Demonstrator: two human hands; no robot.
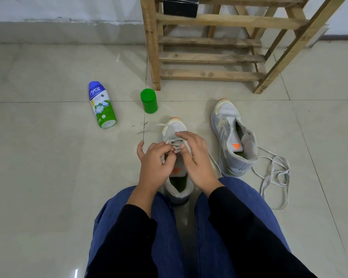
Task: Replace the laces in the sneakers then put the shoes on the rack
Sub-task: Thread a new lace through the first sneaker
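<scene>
Lacing stage, seen from the head camera, with the wooden rack [209, 57] as our landmark. Directly in front of it, nearest the person and between the knees, stands sneaker 1 [175, 128], toe toward the rack. The left hand [157, 165] pinches a white lace [170, 141] at the eyelets with curled fingers. The right hand [195, 159] lies bent over the same eyelets, but we cannot tell whether it grips the lace or only steadies the shoe. 1 lace end trails past the toe.

Sneaker 2 [232, 137] stands in front of the rack's right leg, its throat open and unlaced. A loose lace [273, 173] lies tangled on the floor just beside its heel, on the side away from the rack. A blue-and-green bottle [101, 104] lies on its side left of the rack, a green jar [148, 101] stands by the rack's left front leg, and a black box [180, 6] sits on an upper shelf.

We judge the task to be early: only the lowest eyelets of sneaker 1 appear threaded, sneaker 2 has no lace in it, and neither shoe is on the rack.
</scene>
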